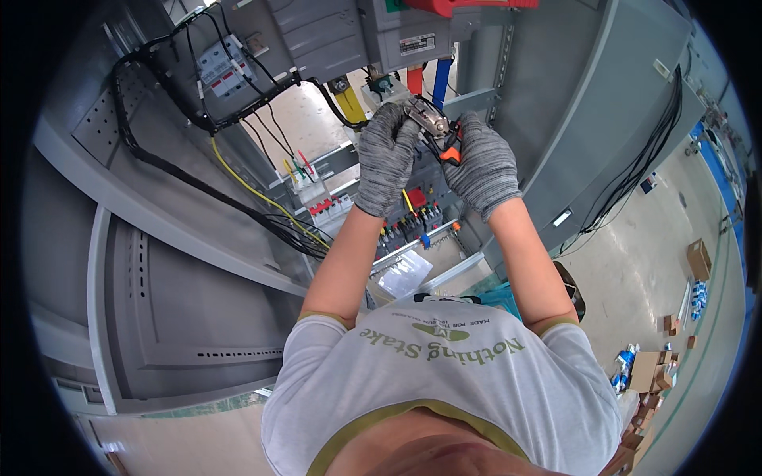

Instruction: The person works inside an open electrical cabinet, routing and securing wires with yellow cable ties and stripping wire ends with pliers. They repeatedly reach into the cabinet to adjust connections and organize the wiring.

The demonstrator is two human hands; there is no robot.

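Observation:
In front of the open cabinet, both my hands wear grey knitted gloves and are raised close together. My right hand (482, 163) is closed round the orange-and-black handles of metal-headed crimping pliers (431, 119). Beside the head of the pliers, my left hand (386, 159) is closed in a pinch, its thumb and fingers against the metal. What it pinches is hidden by the glove. A black sleeved cable (324, 94) runs down to the left hand's far side. Just beyond the hands are a yellow busbar (348, 103), a red one (415, 80) and a blue one (442, 82).
Grey cabinet walls stand on both sides, the right door (607, 119) carrying a bundle of black wires (647, 151). Small circuit breakers (225, 67) sit upper left. A terminal row (409, 228) lies below my hands. Cardboard boxes (644, 371) stand on the floor at right.

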